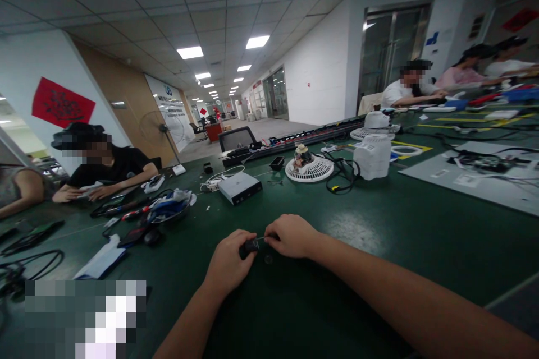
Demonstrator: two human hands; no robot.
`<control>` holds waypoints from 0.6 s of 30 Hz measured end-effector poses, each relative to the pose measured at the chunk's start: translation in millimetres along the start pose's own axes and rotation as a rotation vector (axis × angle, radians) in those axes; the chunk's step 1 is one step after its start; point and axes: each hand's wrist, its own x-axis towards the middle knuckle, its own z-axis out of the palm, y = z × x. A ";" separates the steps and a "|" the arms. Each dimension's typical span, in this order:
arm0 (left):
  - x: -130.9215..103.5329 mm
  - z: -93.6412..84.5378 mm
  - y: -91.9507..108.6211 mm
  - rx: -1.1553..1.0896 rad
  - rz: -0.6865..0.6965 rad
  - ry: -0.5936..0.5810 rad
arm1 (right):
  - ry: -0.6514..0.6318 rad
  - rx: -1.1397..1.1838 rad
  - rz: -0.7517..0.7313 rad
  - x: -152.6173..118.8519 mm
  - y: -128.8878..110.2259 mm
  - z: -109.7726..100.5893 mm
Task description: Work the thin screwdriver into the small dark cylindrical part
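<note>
Near the middle of the green table [311, 303], my left hand [231, 261] grips a small black part [249, 248] between thumb and fingers. My right hand [290, 235] is just to its right, its fingers pinched on a thin light-coloured piece [260, 238] that reaches to the black part. What the thin piece is cannot be made out. A small round, clear-looking object [268, 259] lies on the table just below the gap between my hands.
Beyond my hands are a silver box [240, 187], a white round grille [309, 169] bearing a motor, a white housing [372, 157] and black cables. Tools and a blue bundle [170, 206] lie left. A person [113, 165] sits at the left; others sit at the far right.
</note>
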 end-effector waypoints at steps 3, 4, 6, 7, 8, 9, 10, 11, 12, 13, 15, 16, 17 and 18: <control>1.2 0.1 -2.3 0.053 -0.067 0.036 | 0.005 0.022 0.106 1.1 0.0 -0.5; 1.6 0.4 -4.2 0.065 -0.091 0.049 | -0.018 0.076 0.110 1.0 0.0 -0.6; 2.2 1.2 -9.3 0.076 -0.135 0.076 | -0.100 0.209 0.077 0.6 -0.3 -0.2; 2.5 1.7 -12.0 0.078 -0.155 0.090 | -0.149 0.263 0.054 0.4 -0.5 0.4; 2.9 2.2 -14.6 0.078 -0.171 0.101 | -0.193 0.304 0.032 0.2 -0.9 1.3; 3.3 2.6 -16.8 0.078 -0.185 0.111 | -0.229 0.331 0.013 0.2 -1.1 2.5; 3.8 2.9 -18.4 0.078 -0.198 0.117 | -0.254 0.347 -0.005 0.4 -1.2 3.9; 4.2 3.0 -19.3 0.080 -0.208 0.120 | -0.260 0.357 -0.020 0.8 -1.1 5.3; 4.6 2.9 -19.5 0.081 -0.217 0.119 | -0.243 0.362 -0.026 1.2 -0.8 6.7; 4.9 2.6 -19.1 0.081 -0.222 0.114 | -0.208 0.364 -0.025 1.8 -0.3 7.9; 5.1 1.6 -16.9 0.073 -0.216 0.102 | -0.107 0.383 -0.017 3.2 1.3 9.4; 4.9 1.0 -15.3 0.062 -0.200 0.096 | -0.049 0.406 -0.015 3.9 2.1 9.7; 4.6 0.4 -13.5 0.045 -0.177 0.091 | 0.006 0.435 -0.020 4.7 2.9 9.9; 4.1 -0.1 -11.6 0.022 -0.149 0.085 | 0.056 0.466 -0.032 5.4 3.5 10.0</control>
